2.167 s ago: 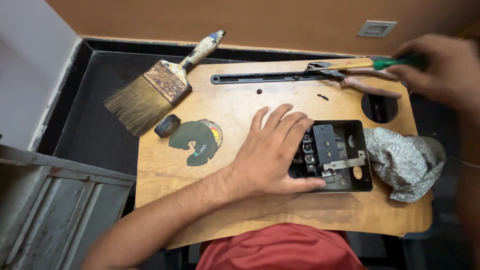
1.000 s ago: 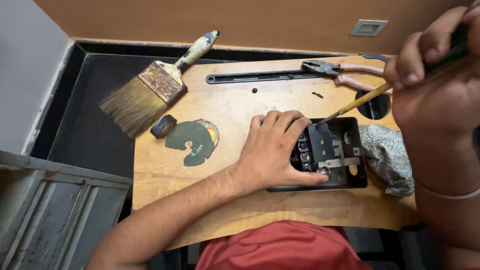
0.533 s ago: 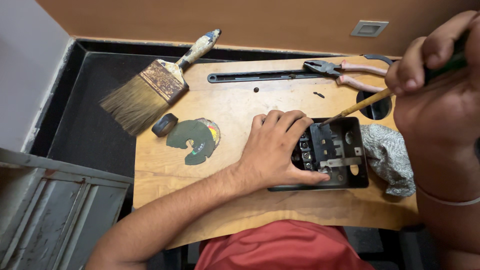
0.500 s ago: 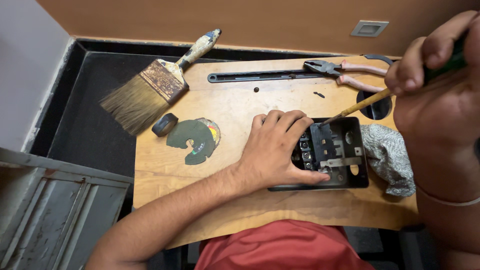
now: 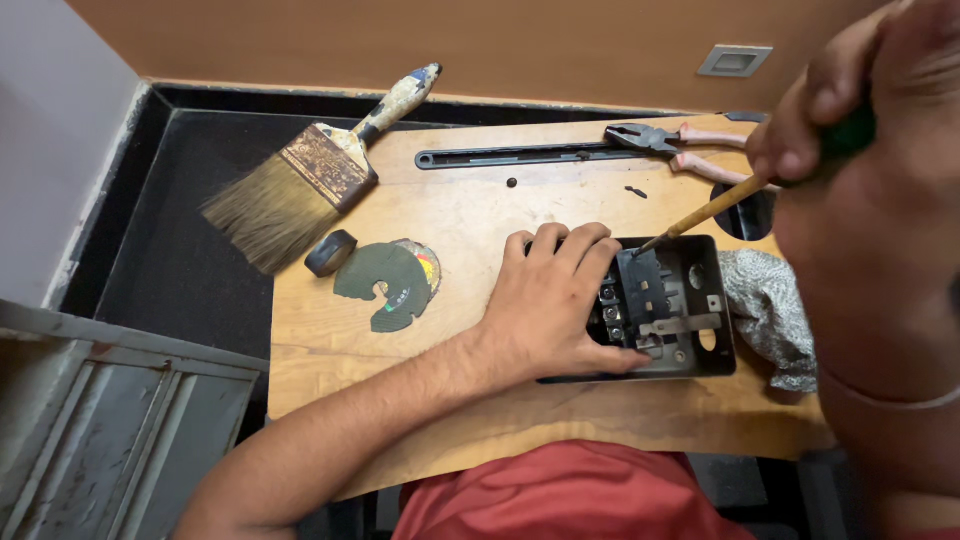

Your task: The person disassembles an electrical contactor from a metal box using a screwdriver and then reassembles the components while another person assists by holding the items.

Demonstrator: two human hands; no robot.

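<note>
Left hand [image 5: 555,300] lying flat with fingers spread, pressing down the black switch box [image 5: 665,305] near the board's [image 5: 460,215] right edge, right hand [image 5: 860,170] clenching a screwdriver [image 5: 705,213], tip touching the box's far side, pliers [image 5: 680,140] lying beyond, paintbrush [image 5: 300,180] far left.

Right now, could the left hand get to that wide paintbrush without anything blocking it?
Probably yes. The left hand rests on the black switch box; bare board lies between it and the paintbrush. Only a small black piece and broken disc sit nearby.
</note>
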